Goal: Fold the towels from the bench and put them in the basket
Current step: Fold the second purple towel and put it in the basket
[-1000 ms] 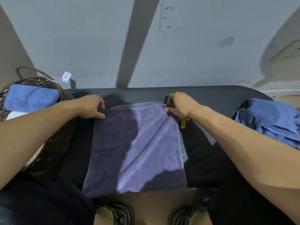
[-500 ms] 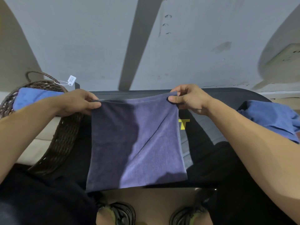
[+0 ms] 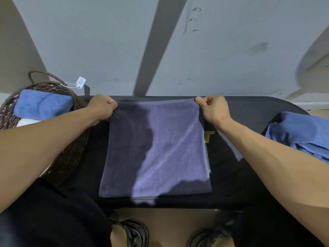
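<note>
Pinching the far corners of the purple towel (image 3: 156,148), the left hand (image 3: 102,108) and right hand (image 3: 212,109) hold its far edge taut over the black bench (image 3: 231,168). Its near edge rests close to the bench's near side. A wicker basket (image 3: 71,157) stands at left (one folded blue towel (image 3: 42,104) already inside); crumpled blue towels (image 3: 300,134) lie at right.

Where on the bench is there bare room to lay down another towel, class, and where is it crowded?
Bare black bench shows between the purple towel and the blue towel pile at the right end. A narrower strip lies between the purple towel and the wicker basket. The middle is crowded: both hands, left hand and right hand, pinch the towel's far corners.
</note>
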Demonstrator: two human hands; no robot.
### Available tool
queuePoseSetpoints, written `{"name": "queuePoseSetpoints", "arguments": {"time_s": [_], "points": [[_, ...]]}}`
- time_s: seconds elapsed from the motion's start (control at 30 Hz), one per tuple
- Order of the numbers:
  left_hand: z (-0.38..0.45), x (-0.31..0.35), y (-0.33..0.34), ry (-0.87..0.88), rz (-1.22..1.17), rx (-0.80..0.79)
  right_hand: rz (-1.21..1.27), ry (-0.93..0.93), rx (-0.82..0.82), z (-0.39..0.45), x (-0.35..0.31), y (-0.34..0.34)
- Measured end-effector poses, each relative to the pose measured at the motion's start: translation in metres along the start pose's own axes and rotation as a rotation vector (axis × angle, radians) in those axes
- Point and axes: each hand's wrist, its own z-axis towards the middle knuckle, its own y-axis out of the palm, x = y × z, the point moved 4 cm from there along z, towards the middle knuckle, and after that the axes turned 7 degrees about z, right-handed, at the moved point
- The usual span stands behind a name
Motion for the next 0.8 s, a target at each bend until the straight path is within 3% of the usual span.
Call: {"name": "queuePoseSetpoints", "arguments": {"time_s": [0.1, 0.23, 0.37, 0.43, 0.63, 0.73, 0.8], "points": [[0.007, -0.001, 0.004, -0.047, 0.068, 0.006, -0.098, -0.011, -0.022, 0.004, 0.001, 0.005], [0.012, 0.010, 0.009, 0.016, 0.283, -0.012, -0.212, -0.084, 0.005, 0.005, -0.001, 0.008], [0.010, 0.016, 0.014, 0.098, 0.399, 0.017, -0.200, -0.074, 0.014, 0.007, -0.001, 0.007], [0.010, 0.016, 0.013, 0.051, 0.393, 0.001, -0.174, -0.027, -0.020, 0.008, -0.002, 0.004], [-0.006, 0.000, 0.008, -0.197, 0.100, -0.286, 0.004, 0.318, -0.375, -0.011, -0.001, -0.008], [-0.031, -0.007, 0.011, -0.268, 0.124, -0.427, -0.101, 0.419, -0.550, -0.039, 0.008, -0.007], [-0.048, -0.011, 0.019, -0.268, 0.190, -0.448, -0.145, 0.426, -0.565, -0.056, 0.014, -0.003]]}}
